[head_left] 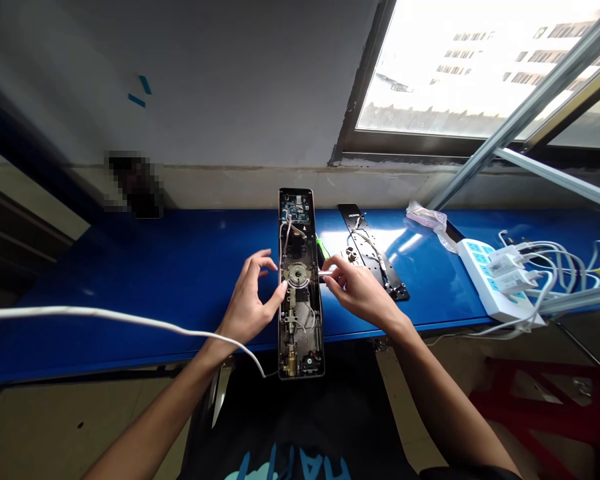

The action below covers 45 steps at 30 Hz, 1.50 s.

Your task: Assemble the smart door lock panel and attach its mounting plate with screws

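Observation:
A long black lock-like housing (307,333) lies open on the blue table, its near end past the table's front edge. Inside it I see a circuit board (296,212), a round metal disc (299,274) and brass-coloured parts near the bottom. My left hand (247,297) is at the housing's left side, fingers spread, thumb by the rim near the disc. On the right side, my right hand (347,283) pinches a small pale, shiny piece (325,273) against or beside the wall; its kind is unclear. A green-and-black object (323,249) lies partly hidden behind that hand.
Right of the housing lies a black plate (380,257) with wires. Farther right are a plastic-wrapped item (427,217), a white power strip (495,287) with chargers and cables, and a metal frame (500,143). A white cable (170,327) crosses over my left forearm. A red stool (550,407) stands below.

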### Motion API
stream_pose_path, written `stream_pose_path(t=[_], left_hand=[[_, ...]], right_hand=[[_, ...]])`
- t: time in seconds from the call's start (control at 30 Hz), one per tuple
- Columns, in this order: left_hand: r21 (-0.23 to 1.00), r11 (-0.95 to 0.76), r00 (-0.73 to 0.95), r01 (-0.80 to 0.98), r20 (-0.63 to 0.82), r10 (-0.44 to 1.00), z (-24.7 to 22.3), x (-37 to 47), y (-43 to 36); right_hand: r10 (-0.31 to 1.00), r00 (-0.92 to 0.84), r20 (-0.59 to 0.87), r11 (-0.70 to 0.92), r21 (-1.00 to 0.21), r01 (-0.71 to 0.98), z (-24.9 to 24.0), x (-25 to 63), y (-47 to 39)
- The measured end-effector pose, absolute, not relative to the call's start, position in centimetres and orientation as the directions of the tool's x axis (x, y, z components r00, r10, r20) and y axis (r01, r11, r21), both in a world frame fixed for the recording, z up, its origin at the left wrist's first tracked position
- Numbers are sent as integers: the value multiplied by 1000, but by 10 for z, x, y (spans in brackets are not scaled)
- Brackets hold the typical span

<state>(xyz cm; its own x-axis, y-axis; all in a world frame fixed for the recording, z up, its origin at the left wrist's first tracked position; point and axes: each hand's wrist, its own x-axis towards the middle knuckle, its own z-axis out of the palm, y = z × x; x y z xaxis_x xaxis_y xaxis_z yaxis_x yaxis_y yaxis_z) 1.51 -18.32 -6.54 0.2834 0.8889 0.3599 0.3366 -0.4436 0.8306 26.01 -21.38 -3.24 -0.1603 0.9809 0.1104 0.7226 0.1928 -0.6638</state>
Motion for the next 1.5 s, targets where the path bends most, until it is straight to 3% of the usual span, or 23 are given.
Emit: stream_pose_path(t=[0.13,0.3,0.47,0.73,0.93,1.3,1.5], left_hand=[[574,-668,336,474,584,739,-41,30,-158],[407,-833,509,375,660,552,-19,53,-117],[392,-880,671,267,580,462,-8,66,-84],[350,-891,705,291,551,447,6,70,-38],[354,-892,704,279,556,441,9,74,-23],[334,-847,625,415,572,531,23,69,-17],[342,-830,634,441,536,558,23,66,-18]], right_hand=[[995,-93,29,86,-720,689,-40,254,-191],[996,-92,-6,56,-756,652,-36,253,-165],[992,-128,-11,80,-730,679,-31,266,-136],[981,-184,-54,101,-668,737,-40,269,-99],[989,-127,-71,28,-766,642,-45,276,-89],[999,-44,16,24,-980,196,4,273,-101],[1000,9,29,24,-940,341,13,261,-94]])
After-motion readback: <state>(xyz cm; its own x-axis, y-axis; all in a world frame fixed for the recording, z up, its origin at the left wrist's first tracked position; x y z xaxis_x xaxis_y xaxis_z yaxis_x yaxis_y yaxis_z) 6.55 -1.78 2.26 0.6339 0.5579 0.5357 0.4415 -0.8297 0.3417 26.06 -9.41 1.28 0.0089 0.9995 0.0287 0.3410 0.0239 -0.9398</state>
